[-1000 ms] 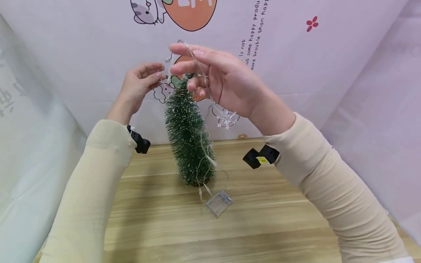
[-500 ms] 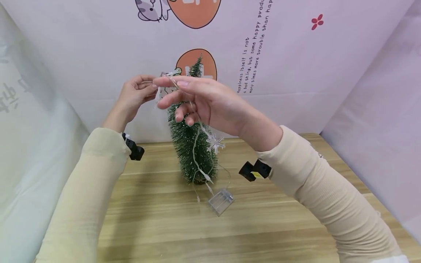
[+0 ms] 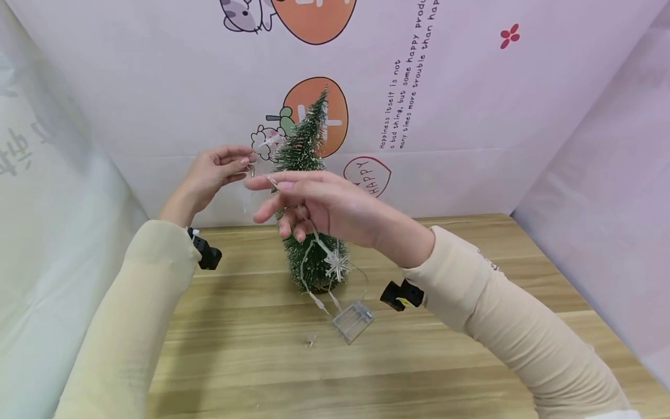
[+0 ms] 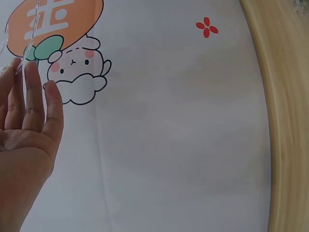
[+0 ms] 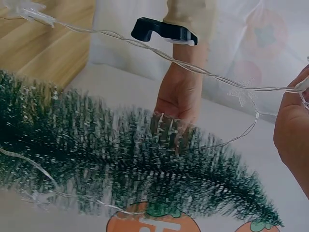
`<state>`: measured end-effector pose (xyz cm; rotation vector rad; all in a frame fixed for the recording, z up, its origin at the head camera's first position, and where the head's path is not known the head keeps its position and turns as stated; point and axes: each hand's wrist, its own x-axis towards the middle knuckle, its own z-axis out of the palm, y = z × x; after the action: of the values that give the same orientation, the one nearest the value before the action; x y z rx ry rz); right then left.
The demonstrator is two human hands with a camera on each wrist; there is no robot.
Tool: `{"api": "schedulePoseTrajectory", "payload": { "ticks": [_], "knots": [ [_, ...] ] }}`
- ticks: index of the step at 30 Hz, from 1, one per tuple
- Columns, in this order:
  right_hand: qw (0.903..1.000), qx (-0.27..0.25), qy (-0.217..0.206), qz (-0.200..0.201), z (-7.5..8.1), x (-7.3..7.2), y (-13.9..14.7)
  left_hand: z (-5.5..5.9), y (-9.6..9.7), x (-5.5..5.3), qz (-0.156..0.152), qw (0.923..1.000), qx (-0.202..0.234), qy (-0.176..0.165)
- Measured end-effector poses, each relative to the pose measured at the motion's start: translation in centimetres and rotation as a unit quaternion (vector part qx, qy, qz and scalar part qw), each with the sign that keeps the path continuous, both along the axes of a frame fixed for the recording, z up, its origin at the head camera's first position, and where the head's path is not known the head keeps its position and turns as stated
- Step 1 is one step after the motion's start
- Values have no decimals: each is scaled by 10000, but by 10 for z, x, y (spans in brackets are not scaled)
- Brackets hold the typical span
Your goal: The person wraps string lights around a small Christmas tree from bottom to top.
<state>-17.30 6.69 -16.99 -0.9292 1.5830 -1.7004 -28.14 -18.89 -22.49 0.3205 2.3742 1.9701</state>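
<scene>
A green bristle Christmas tree (image 3: 300,151) with white-frosted tips stands on the table, partly covered by my right hand (image 3: 327,203). That hand pinches the clear wire of a string of lights (image 5: 178,63) between thumb and forefinger, the other fingers loosely bent. Left of the tree, my left hand (image 3: 211,177) pinches the string farther along; the left wrist view has that hand (image 4: 29,125) with wire at its fingertips. A clear snowflake light (image 3: 337,263) hangs below the right hand, before the tree. In the right wrist view, more wire lies along the tree's (image 5: 120,150) bristles.
A transparent battery box (image 3: 353,321), joined to the string, lies on the wooden table (image 3: 251,361) before the tree's base. A small clear piece (image 3: 311,340) is just left of it. A printed white cloth wall (image 3: 445,145) stands close behind the tree.
Both hands have come down from near the treetop, holding the string. They drew together, then parted slightly. The treetop now shows above the right hand, and the snowflake light hangs lower.
</scene>
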Motion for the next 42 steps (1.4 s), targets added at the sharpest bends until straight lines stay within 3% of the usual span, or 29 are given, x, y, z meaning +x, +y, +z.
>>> {"api": "schedulePoseTrajectory", "payload": {
  "ticks": [6, 11, 19, 28, 34, 39, 42],
  "knots": [
    [9997, 212, -137, -29, -12, -3, 0, -8, -7, 1, -209, 9997, -100, -10],
    [9989, 411, -191, -110, -19, -5, 5, -15, -12, 2, -349, 9982, -485, -82],
    [9940, 1024, -110, -358, -30, -10, 19, -25, -21, 6, -854, 9901, -1069, -300],
    [9907, 1280, 1, -462, -42, -17, 34, -28, -26, 10, -972, 9840, -1427, -434],
    [9864, 1539, 94, -569, -44, -20, 42, -20, -31, 20, -776, 9844, -1520, -436],
    [9845, 1598, 109, -715, -46, -24, 49, -8, -31, 28, -202, 9887, -1430, -406],
    [9843, 1556, 89, -831, -48, -27, 53, 0, -28, 34, 62, 9935, -1088, -320]
  ]
}}
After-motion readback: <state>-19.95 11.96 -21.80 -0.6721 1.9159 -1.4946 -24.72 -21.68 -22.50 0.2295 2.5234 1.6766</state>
